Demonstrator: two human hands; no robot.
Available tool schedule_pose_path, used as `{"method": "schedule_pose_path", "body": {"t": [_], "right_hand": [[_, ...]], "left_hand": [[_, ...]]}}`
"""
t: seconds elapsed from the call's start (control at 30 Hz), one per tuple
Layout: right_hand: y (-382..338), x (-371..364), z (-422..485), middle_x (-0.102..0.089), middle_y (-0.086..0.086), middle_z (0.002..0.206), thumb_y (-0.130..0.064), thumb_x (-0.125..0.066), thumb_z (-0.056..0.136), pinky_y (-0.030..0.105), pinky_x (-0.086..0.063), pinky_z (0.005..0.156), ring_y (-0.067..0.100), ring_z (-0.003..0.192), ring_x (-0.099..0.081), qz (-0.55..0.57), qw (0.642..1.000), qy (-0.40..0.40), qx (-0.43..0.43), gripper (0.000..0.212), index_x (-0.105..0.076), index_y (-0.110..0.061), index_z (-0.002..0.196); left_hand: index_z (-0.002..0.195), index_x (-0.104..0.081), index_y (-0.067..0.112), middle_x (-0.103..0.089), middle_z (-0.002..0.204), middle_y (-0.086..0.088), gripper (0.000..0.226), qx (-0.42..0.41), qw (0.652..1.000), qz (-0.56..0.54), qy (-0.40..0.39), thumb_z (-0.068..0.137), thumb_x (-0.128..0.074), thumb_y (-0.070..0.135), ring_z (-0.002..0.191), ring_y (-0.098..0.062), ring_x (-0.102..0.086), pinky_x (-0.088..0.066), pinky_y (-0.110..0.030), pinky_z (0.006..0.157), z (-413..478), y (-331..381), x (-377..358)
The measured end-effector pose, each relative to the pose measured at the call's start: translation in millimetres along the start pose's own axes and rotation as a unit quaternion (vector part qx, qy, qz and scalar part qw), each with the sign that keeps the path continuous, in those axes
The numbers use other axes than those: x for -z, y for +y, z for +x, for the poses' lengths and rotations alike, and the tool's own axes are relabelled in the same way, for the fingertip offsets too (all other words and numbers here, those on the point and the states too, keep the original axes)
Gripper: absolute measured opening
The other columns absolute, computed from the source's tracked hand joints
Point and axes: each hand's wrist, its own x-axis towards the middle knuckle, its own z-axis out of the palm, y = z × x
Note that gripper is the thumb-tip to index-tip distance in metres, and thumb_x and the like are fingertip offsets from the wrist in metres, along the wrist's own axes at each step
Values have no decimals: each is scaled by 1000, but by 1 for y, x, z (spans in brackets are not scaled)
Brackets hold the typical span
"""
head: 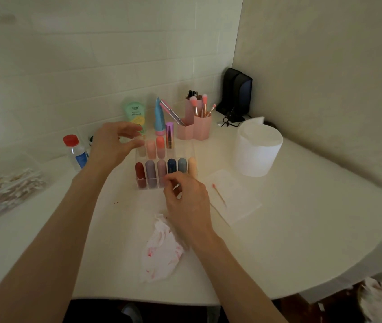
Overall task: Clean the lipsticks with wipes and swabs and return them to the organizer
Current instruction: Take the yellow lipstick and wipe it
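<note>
1. Crumpled wipe (162, 248), stained pink, lies nearest on the table (301, 229), just this side of the right hand (186, 201).
2. Right hand's fingers curl at the near row of the organizer (183, 148); I cannot tell whether they pinch anything.
3. Left hand (115, 143) hovers over the far row, fingers apart and relaxed, gripping nothing.
4. Lipsticks (150, 173) stand upright in their slots. Best bet: steady the organizer and seat each one straight down.
5. Used swab (219, 194) rests on a flat wipe (239, 201), right.
6. Green tube (135, 113), far side, carries print too small to read.
</note>
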Motion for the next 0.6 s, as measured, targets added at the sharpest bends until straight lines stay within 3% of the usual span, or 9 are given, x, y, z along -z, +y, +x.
{"method": "schedule_pose_path", "body": {"t": [0.1,0.2,0.3,0.43,0.6], "right_hand": [[1,0,0,-69,-14,94,-30,-61,101,18,-51,73,6,77,-60,4,1000,-1,3,12,-72,-28,106],[0,-1,0,-66,-14,91,-31,-61,100,16,-47,71,6,78,-59,40,999,4,7,11,-70,-27,105],[-4,-1,-1,-65,-14,98,-39,-63,99,22,-52,75,7,89,-61,75,997,-2,32,21,-66,-28,116],[-8,-4,-5,-67,-14,113,-48,-66,95,15,-49,81,3,99,-61,87,991,-49,84,45,-61,-28,135],[-4,-12,-5,-70,-12,90,-45,-66,96,12,-38,70,2,73,-54,41,991,-50,113,28,-73,-22,111]], "left_hand": [[112,-75,18,-75,100,3,27,-7,998,-39,43,85,-81,19,90,-6,-70,-56,-36,92,-9,11,11],[114,-75,19,-75,105,7,28,6,992,-108,70,87,-79,19,95,-4,-72,-58,-26,88,-27,22,25],[112,-76,20,-75,97,17,25,11,988,-149,48,87,-78,16,89,2,-71,-56,-15,83,-52,30,32],[105,-75,28,-76,99,18,21,10,984,-178,-3,88,-76,15,91,-3,-73,-60,-21,72,-84,35,30],[103,-75,22,-76,97,13,20,24,983,-182,3,85,-77,14,91,-4,-72,-60,-22,78,-112,30,17]]}}
